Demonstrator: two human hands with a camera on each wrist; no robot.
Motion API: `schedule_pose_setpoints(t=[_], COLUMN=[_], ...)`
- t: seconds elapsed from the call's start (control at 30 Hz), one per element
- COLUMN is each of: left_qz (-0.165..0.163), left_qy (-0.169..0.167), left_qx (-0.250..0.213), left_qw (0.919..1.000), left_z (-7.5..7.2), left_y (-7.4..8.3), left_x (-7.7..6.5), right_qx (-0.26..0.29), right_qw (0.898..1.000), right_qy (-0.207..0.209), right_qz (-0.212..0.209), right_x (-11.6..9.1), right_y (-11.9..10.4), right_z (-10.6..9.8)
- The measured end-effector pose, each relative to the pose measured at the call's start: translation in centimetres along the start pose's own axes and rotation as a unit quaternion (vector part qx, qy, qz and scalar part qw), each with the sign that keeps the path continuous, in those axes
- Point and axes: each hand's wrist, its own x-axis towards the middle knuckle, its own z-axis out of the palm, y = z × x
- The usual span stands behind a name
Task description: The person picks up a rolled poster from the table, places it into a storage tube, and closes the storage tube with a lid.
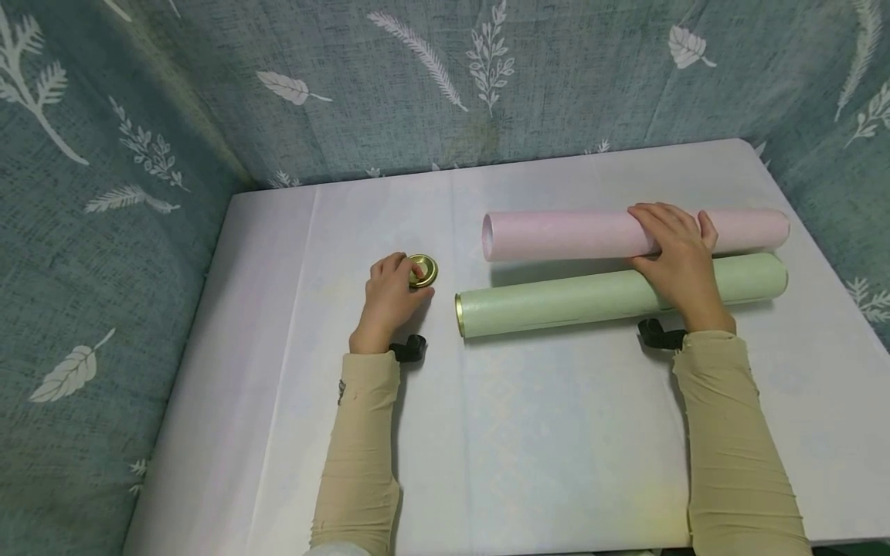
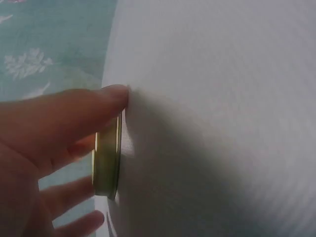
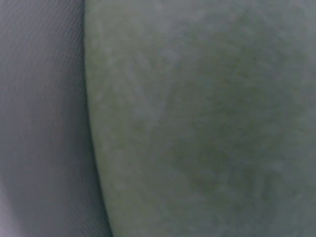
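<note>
In the head view, my left hand [image 1: 391, 297] pinches a round gold metal lid [image 1: 429, 272] by its edge, low over the table. The left wrist view shows the thumb on the rim of this lid [image 2: 106, 163] and the other fingers beyond it. My right hand [image 1: 684, 266] reaches across a green cardboard tube [image 1: 556, 305] and grips a pink tube [image 1: 563, 235] lying behind it. Its fingers lie over the pink tube, with the thumb at the near side. The green tube has a gold rim at its left end; the green surface [image 3: 197, 118] fills most of the right wrist view.
Both tubes lie on a white-covered table [image 1: 556, 448], side by side and almost touching at the right. Patterned green-blue cloth [image 1: 334, 131] hangs along the back and sides. Black camera mounts [image 1: 410, 349] sit at both wrists.
</note>
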Motion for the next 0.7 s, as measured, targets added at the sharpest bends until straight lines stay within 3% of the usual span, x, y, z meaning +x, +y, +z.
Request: schedule_pose_setpoints(t=[0.33,0.7], left_qz=[0.018,-0.002], left_qy=[0.038,0.044], left_qx=[0.034,-0.047], left_qw=[0.9985,0.9979], left_z=[-0.14,-0.7], left_y=[0.39,-0.36], left_x=[0.05,0.01], right_qx=[-0.004,0.002], right_qw=[1.0,1.0], right_qy=[0.002,0.001], right_qz=[0.003,-0.003], right_x=[0.15,-0.13], right_y=[-0.02,-0.03], right_z=[-0.07,0.03])
